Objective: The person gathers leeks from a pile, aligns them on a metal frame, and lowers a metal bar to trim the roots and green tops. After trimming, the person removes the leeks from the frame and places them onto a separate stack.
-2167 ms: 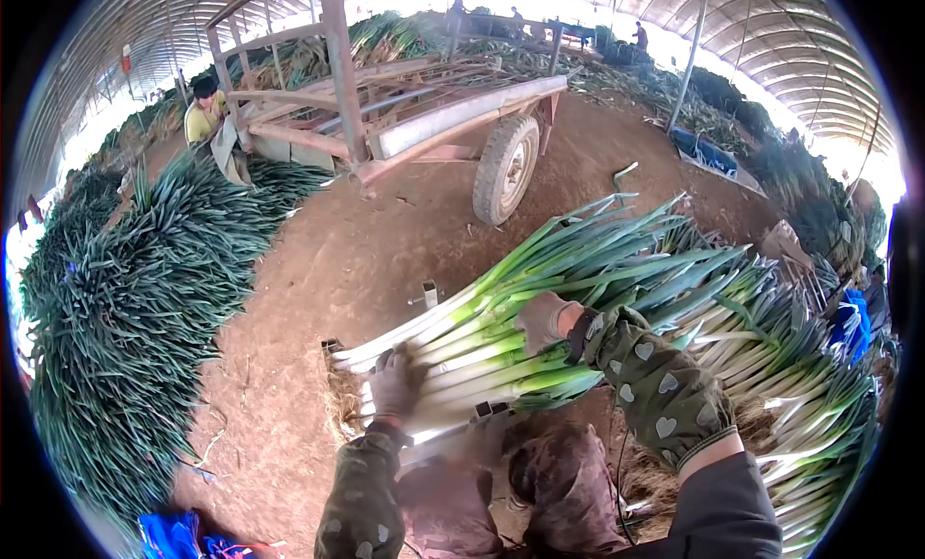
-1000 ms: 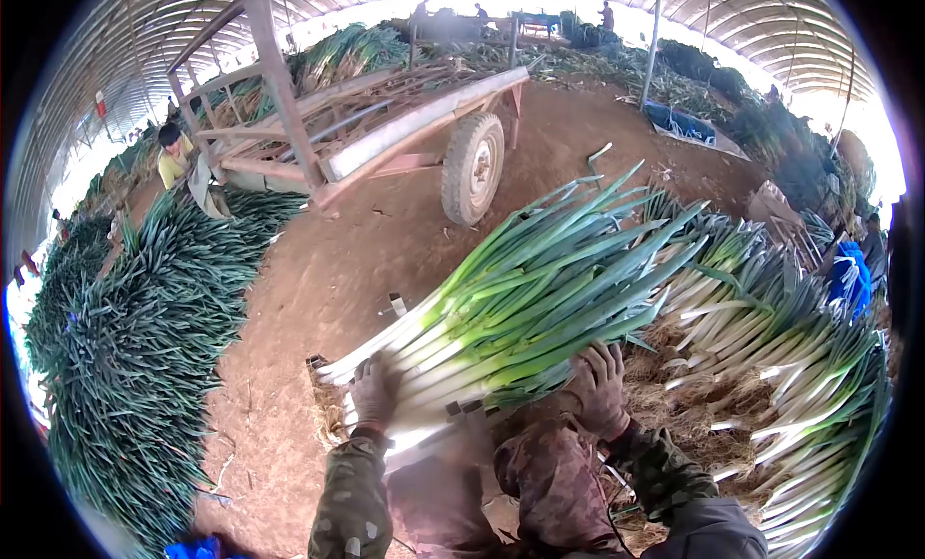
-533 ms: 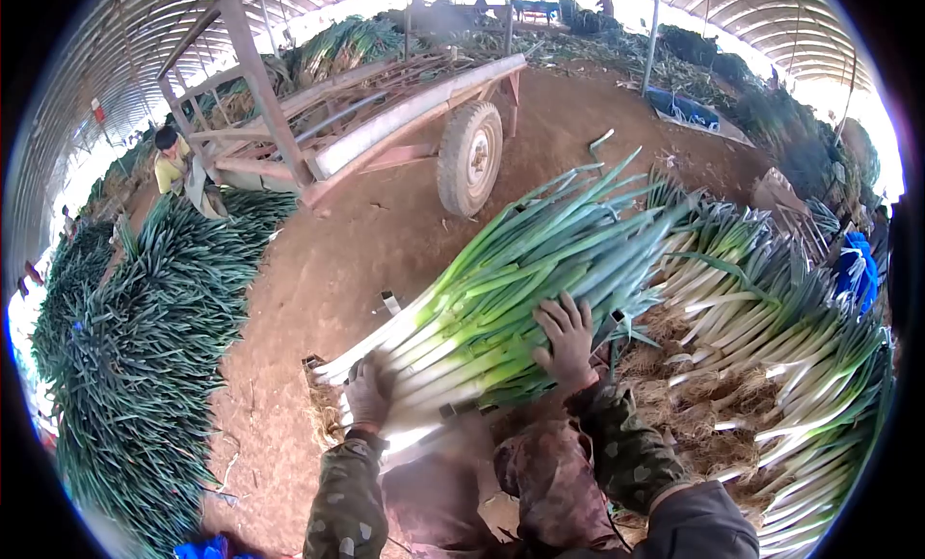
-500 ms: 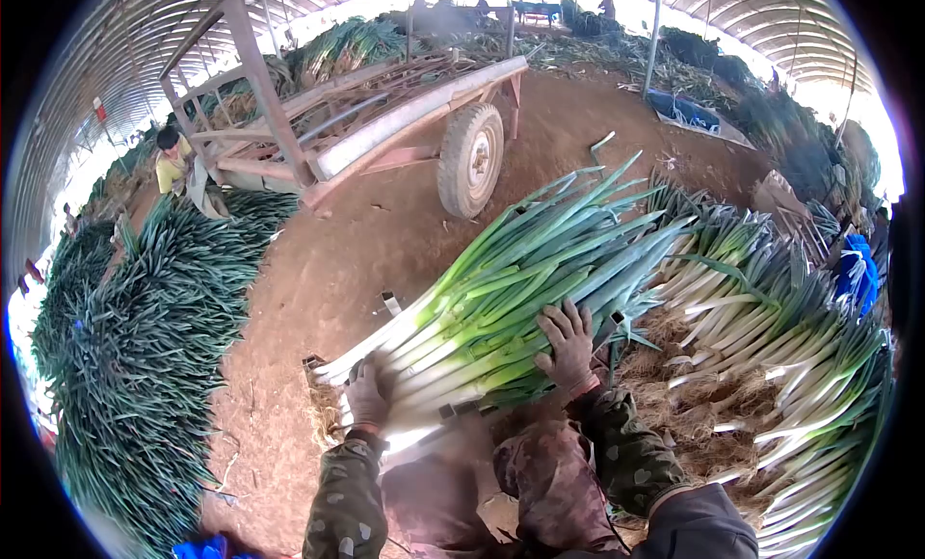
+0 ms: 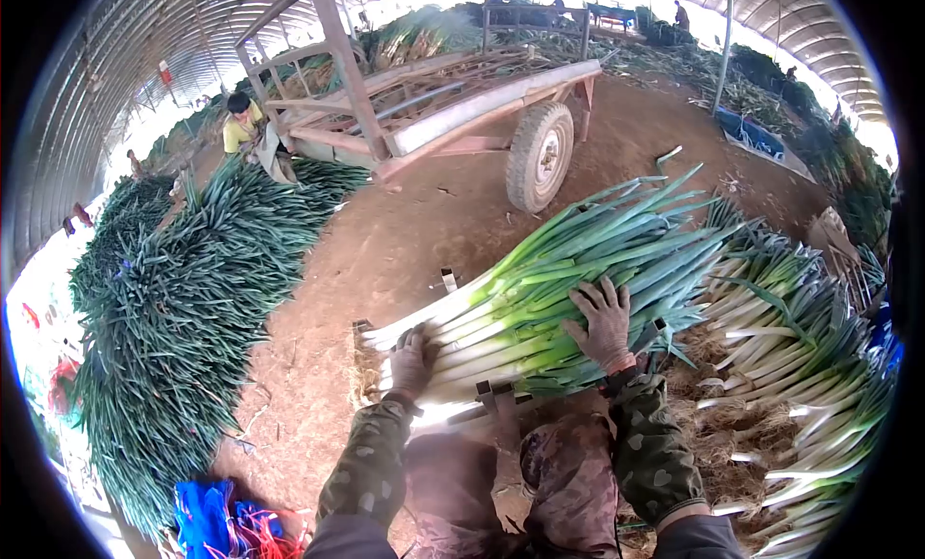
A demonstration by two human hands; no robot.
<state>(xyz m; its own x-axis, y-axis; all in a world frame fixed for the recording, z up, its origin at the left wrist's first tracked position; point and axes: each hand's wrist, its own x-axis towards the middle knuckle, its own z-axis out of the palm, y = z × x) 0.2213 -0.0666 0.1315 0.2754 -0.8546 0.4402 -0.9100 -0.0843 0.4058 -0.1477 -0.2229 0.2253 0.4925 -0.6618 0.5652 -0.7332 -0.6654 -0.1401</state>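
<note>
A thick bundle of long green onions (image 5: 540, 304) lies in front of my knees in a low metal frame (image 5: 491, 390), white root ends to the left and leaves to the upper right. My left hand (image 5: 412, 363), in a brownish glove, rests on the white stalks near the roots, fingers laid over them. On the green leaves my right hand (image 5: 605, 330), gloved alike, lies flat with its fingers spread. Neither hand is closed around a stalk.
More green onions (image 5: 771, 357) lie in rows to my right, roots towards me. A large leafy heap (image 5: 193, 299) fills the left, with a person (image 5: 249, 135) behind it. A wheeled trailer (image 5: 462, 120) stands ahead. Blue and red ties (image 5: 222, 520) lie at lower left.
The camera view has turned left, so everything sits farther right, and the blue and red ties show more. Both hands stay on the onions in nearly the same places.
</note>
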